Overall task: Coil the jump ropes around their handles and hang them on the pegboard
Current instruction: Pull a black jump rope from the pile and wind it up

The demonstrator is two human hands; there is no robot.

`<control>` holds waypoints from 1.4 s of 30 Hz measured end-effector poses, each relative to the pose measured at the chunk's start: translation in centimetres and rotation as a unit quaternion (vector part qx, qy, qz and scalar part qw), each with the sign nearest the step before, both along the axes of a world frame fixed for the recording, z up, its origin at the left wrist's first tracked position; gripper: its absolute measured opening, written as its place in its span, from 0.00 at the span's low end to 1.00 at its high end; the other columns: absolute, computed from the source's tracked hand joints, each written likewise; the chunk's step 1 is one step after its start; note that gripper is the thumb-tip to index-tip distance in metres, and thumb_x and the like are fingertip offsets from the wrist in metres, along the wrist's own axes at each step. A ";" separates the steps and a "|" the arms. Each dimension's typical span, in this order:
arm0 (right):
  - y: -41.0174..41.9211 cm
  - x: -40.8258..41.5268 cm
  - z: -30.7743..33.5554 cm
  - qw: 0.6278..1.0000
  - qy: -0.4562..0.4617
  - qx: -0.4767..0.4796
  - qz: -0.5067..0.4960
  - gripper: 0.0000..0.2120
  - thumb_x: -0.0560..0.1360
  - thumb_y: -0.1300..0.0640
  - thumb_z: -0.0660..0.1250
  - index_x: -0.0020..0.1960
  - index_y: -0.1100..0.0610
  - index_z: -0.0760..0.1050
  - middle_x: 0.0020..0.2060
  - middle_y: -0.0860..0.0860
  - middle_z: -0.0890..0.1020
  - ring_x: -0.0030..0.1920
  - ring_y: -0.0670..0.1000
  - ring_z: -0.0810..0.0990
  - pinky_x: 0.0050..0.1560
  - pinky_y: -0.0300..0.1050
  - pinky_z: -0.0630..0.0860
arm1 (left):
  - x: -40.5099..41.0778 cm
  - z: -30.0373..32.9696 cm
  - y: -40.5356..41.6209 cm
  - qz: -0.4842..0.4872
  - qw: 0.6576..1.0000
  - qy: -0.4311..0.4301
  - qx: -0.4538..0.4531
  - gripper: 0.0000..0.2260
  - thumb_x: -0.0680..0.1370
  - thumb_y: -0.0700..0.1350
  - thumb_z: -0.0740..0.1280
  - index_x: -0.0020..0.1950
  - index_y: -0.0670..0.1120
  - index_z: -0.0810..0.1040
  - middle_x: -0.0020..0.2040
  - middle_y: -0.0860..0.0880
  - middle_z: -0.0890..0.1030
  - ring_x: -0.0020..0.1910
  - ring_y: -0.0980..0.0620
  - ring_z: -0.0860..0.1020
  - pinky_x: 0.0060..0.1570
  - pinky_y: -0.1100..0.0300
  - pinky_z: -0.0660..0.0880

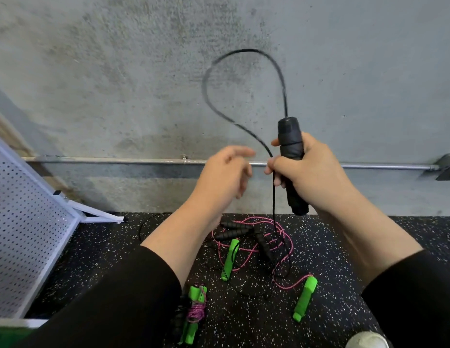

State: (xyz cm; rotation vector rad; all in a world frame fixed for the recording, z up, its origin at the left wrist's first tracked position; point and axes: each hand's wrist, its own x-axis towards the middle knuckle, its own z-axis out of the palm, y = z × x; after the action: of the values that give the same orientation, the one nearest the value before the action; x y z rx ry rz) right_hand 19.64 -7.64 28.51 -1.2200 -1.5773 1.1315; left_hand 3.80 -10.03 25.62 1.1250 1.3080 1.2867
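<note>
Against the wall, right hand (312, 169) around upright black handle (291, 156).

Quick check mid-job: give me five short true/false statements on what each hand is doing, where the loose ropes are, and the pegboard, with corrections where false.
1. The right hand grips the black handles. True.
2. The left hand holds a green handle. False: it holds nothing, fingers relaxed and blurred.
3. The black rope loops up above the handles. True.
4. A bundle of green handles wrapped in pink rope hangs on the pegboard. False: it lies on the floor.
5. Loose pink rope lies tangled on the floor. True.
</note>
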 end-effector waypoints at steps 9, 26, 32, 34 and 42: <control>-0.4 0.3 1.3 0.994 0.113 0.008 -0.007 0.14 0.77 0.66 0.70 0.59 0.55 0.73 0.45 0.59 0.86 0.31 0.52 0.77 0.35 0.45 0.75 | 2.3 -2.2 -0.7 -0.147 0.955 0.257 -0.028 0.09 0.84 0.46 0.63 0.45 0.53 0.80 0.37 0.54 0.77 0.31 0.57 0.72 0.33 0.62 0.68; 0.8 0.8 -0.6 0.986 -0.163 -0.022 0.023 0.12 0.72 0.68 0.66 0.53 0.58 0.72 0.34 0.55 0.85 0.27 0.48 0.81 0.35 0.46 0.76 | -0.2 -2.7 0.7 -0.092 0.943 0.318 -0.026 0.17 0.83 0.43 0.62 0.71 0.49 0.74 0.61 0.50 0.81 0.50 0.54 0.80 0.50 0.61 0.75; 0.8 1.5 -0.2 0.989 -0.140 -0.039 -0.006 0.12 0.74 0.68 0.65 0.52 0.54 0.72 0.30 0.51 0.84 0.23 0.45 0.77 0.26 0.34 0.71 | 0.2 -6.7 -0.4 -0.292 0.763 0.546 -0.186 0.19 0.85 0.52 0.60 0.72 0.44 0.71 0.68 0.43 0.77 0.63 0.42 0.76 0.53 0.54 0.71; 0.8 1.7 -0.2 0.990 -0.131 -0.040 -0.012 0.13 0.74 0.68 0.65 0.52 0.53 0.72 0.33 0.53 0.85 0.24 0.46 0.77 0.27 0.35 0.72 | 0.1 -7.1 -0.3 -0.282 0.771 0.543 -0.178 0.19 0.86 0.52 0.59 0.74 0.45 0.69 0.70 0.44 0.77 0.65 0.43 0.76 0.56 0.53 0.72; 0.5 1.3 0.3 0.999 0.008 -0.039 0.005 0.13 0.75 0.69 0.66 0.57 0.62 0.72 0.35 0.57 0.85 0.29 0.52 0.79 0.31 0.44 0.73 | 1.5 -6.4 0.1 -0.285 0.924 0.243 -0.079 0.24 0.84 0.51 0.64 0.79 0.54 0.65 0.74 0.52 0.74 0.71 0.56 0.74 0.72 0.57 0.67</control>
State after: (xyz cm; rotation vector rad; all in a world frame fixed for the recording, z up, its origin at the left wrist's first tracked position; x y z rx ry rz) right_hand 20.89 -7.13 28.85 -1.2519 -1.5418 1.2176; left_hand 5.33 -9.97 19.26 1.6183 1.2604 0.4786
